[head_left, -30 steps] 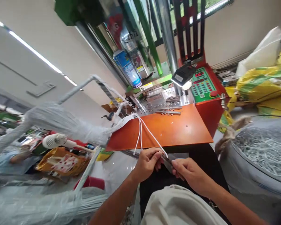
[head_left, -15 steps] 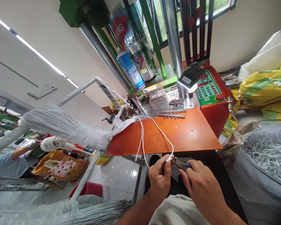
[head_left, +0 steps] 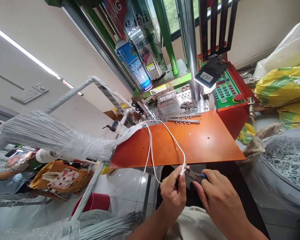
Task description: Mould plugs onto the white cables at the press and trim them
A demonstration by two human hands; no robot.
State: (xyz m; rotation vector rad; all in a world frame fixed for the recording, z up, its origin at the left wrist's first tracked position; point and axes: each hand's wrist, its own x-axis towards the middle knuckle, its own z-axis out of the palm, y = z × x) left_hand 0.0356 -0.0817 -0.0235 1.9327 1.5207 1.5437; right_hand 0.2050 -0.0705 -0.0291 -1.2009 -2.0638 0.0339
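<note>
My left hand [head_left: 173, 188] pinches the end of a white cable [head_left: 176, 141] just past the front edge of the orange board [head_left: 202, 146]. The cable runs up over the board to a bundle at its left. My right hand [head_left: 218, 193] is closed round the blue handle of a pair of pliers [head_left: 192, 174], whose jaws are at the cable end beside my left fingertips. Whether the jaws touch the cable is too small to tell. Two metal strips [head_left: 185, 120] lie at the back of the board.
Behind the board stands a press with a metal mould [head_left: 167, 101], a spray can [head_left: 135, 66] and a control panel [head_left: 227, 88]. Wrapped cable bundles [head_left: 47, 133] hang at left. A bin of white scraps [head_left: 287, 163] stands at right. Another person's arm [head_left: 12, 171] shows far left.
The view has shifted slightly, so the press and the bundles appear a little further left. Both hands keep their grips, and the pliers' jaws remain beside the cable end.
</note>
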